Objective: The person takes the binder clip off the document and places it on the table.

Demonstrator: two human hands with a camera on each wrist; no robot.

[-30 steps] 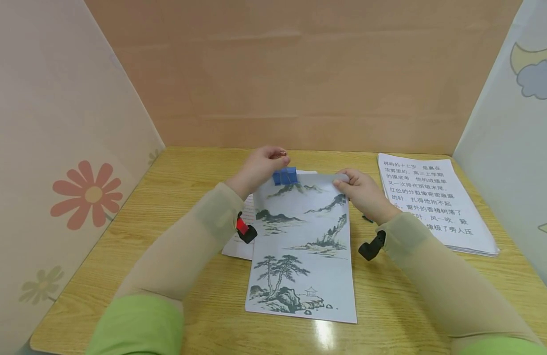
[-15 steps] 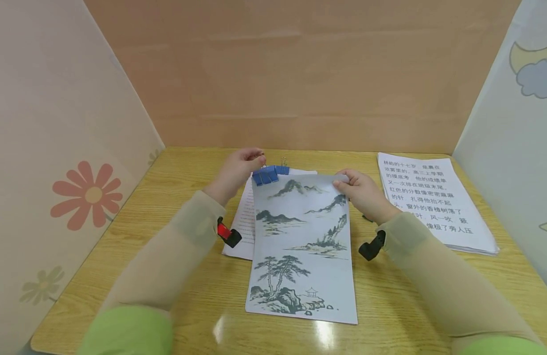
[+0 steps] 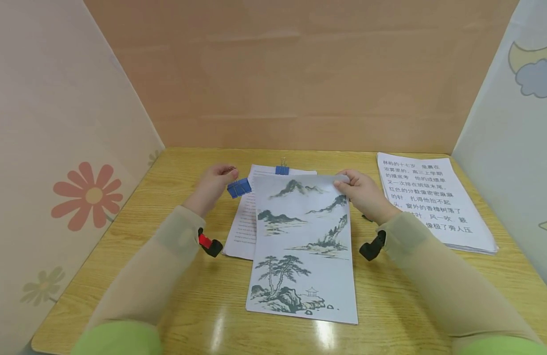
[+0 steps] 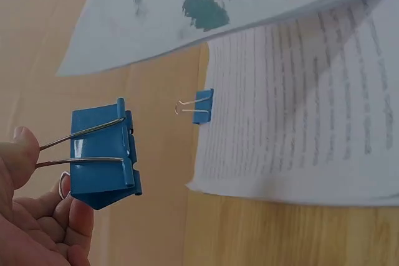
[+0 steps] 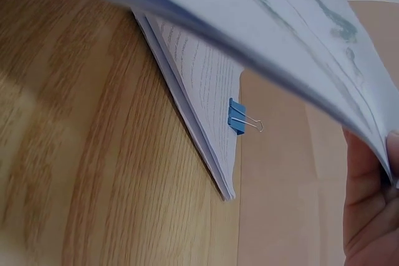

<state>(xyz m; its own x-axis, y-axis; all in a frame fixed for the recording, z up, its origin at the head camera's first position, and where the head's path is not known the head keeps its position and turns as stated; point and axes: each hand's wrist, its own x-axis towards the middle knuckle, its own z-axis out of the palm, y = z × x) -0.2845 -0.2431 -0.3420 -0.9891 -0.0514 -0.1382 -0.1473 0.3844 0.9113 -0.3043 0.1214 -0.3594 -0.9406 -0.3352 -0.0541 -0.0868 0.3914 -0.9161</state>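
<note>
My left hand [image 3: 210, 186] pinches the wire handles of a large blue binder clip [image 3: 239, 188], left of the picture sheets. In the left wrist view the binder clip [image 4: 103, 154] hangs apart from any paper, thumb on one handle. My right hand [image 3: 363, 195] pinches the top right corner of a stack of sheets [image 3: 304, 256] printed with ink mountains, pines and a pavilion. Its far end is lifted in the right wrist view, where the fingers [image 5: 368, 197] grip the corner. A smaller blue binder clip [image 3: 282, 169] sits on the top edge of the text sheets [image 3: 240, 231] beneath.
On the wooden table [image 3: 185, 296], a thick pile of paper with large printed characters [image 3: 433, 197] lies at the right. A small dark object [image 3: 366, 218] shows beside my right hand. A brown back panel [image 3: 300, 74] and pale decorated side walls [image 3: 69, 123] enclose the table.
My left hand has moved left and slightly down, drawing the large binder clip off the top edge of the picture sheets. The smaller clip behind has come into view. My right hand stays in place.
</note>
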